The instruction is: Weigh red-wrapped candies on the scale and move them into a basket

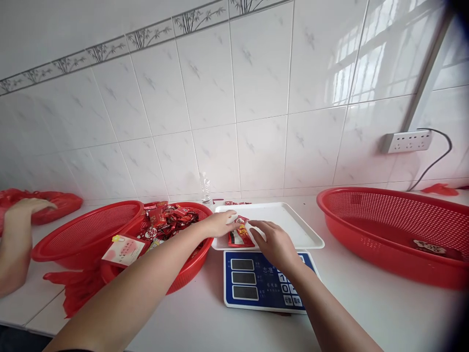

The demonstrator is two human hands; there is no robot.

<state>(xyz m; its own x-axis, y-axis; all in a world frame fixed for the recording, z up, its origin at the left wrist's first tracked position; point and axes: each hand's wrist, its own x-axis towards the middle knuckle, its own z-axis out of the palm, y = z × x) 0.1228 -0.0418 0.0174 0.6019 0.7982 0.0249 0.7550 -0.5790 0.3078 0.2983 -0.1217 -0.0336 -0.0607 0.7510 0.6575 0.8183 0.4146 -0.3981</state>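
Note:
A small red packet [240, 238] with yellow and white print rests on the white tray [289, 222] of a weighing scale, near the tray's left side. My left hand [220, 225] is at the packet's left, thumb and fingers apart, fingertips at its upper edge. From the right, my right hand [273, 242] reaches to the same packet, its fingers stretched out and parted. Whether the fingertips press on the packet is hard to see. Below the tray, the scale's blue panel [252, 278] shows dark displays, and my right forearm covers part of its keys.
Left of the scale, a red basket [203, 210] holds many wrapped pieces and a printed card [123, 250]. Another red basket [91, 225] and a red plastic bag [82, 293] adjoin it. Right stands a large red basket [351, 244]. A bottle [205, 188] and another person's arm [16, 239] also appear.

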